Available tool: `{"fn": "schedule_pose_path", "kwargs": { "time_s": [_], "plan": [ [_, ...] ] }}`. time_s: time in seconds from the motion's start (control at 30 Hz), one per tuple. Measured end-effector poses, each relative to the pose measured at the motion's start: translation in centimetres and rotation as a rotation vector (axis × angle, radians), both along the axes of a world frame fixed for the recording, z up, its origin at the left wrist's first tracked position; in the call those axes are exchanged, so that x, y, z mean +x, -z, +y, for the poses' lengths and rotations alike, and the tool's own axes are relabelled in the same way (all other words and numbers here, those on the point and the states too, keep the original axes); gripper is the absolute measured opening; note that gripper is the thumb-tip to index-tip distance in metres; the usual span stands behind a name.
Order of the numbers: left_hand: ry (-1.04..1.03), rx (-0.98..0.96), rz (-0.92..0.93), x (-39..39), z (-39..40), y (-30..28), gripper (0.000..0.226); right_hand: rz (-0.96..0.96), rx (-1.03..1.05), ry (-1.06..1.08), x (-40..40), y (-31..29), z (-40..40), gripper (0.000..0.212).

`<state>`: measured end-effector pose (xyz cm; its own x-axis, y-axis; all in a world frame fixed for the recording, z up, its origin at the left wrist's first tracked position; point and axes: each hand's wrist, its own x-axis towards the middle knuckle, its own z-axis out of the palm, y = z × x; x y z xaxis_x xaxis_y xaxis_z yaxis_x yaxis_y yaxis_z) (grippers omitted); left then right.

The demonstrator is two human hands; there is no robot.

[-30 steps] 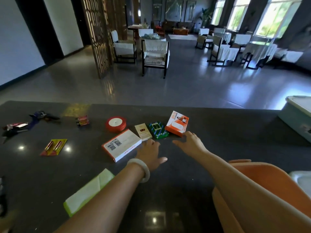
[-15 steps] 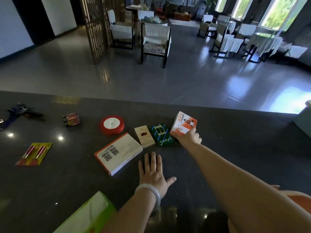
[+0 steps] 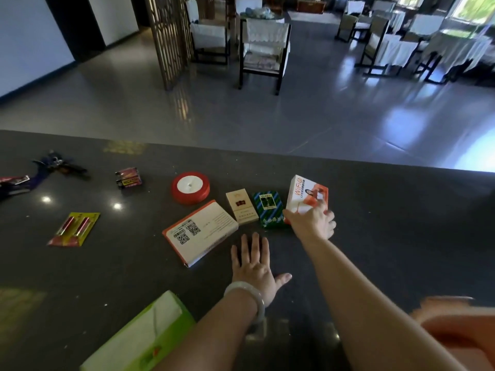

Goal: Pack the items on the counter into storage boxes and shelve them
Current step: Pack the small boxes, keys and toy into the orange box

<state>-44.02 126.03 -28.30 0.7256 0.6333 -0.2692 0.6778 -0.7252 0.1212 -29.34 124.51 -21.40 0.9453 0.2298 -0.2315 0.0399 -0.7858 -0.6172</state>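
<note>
A person's right hand [image 3: 312, 223] grips an orange-and-white WiFi box [image 3: 305, 195], tilted up at the far right of a row of packets on the dark surface [image 3: 388, 236]; the left hand [image 3: 253, 266] rests flat, fingers [image 3: 251, 245] straight.

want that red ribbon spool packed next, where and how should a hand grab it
Grip the red ribbon spool across its round rim, thumb on one side and fingers opposite, coming down from above. It lies flat on the counter with its white face up. The free left hand is nearer; approach from its open left side.
</note>
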Motion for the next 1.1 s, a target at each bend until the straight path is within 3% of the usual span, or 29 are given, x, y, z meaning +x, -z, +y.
{"fn": "schedule_pose_path", "kwargs": {
  "time_s": [0.2,0.4,0.6,0.7,0.87,0.97,1.1],
  "plan": [
    [0.007,-0.027,-0.039,-0.4,-0.2,-1.2,0.096,-0.102,-0.002,-0.11,-6.2,0.4,-5.9,0.113],
    [0.071,-0.092,0.007,-2.2,2.0,-5.2,0.081,-0.032,-0.163,-0.202,-7.4,0.3,-10.4,0.12],
    [0.051,0.046,-0.161,-6.1,5.1,-8.3,0.072,0.014,-0.353,-0.369,-8.8,1.2,-11.4,0.13],
    [-0.083,0.079,-0.128,-8.0,7.0,-8.2,0.076,-0.01,-0.369,-0.369,-8.9,1.0,-10.7,0.133],
    [-0.226,0.03,-0.019,-9.3,9.2,-7.2,0.099,-0.113,-0.273,-0.352,-9.1,1.5,-9.8,0.111],
    [-0.254,-0.012,0.001,-9.2,10.2,-6.6,0.109,-0.156,-0.248,-0.386,-9.2,2.3,-9.7,0.098],
    [-0.224,-0.019,0.004,-8.3,11.2,-6.5,0.11,-0.166,-0.332,-0.419,-8.8,2.9,-9.6,0.101]
  ]
}}
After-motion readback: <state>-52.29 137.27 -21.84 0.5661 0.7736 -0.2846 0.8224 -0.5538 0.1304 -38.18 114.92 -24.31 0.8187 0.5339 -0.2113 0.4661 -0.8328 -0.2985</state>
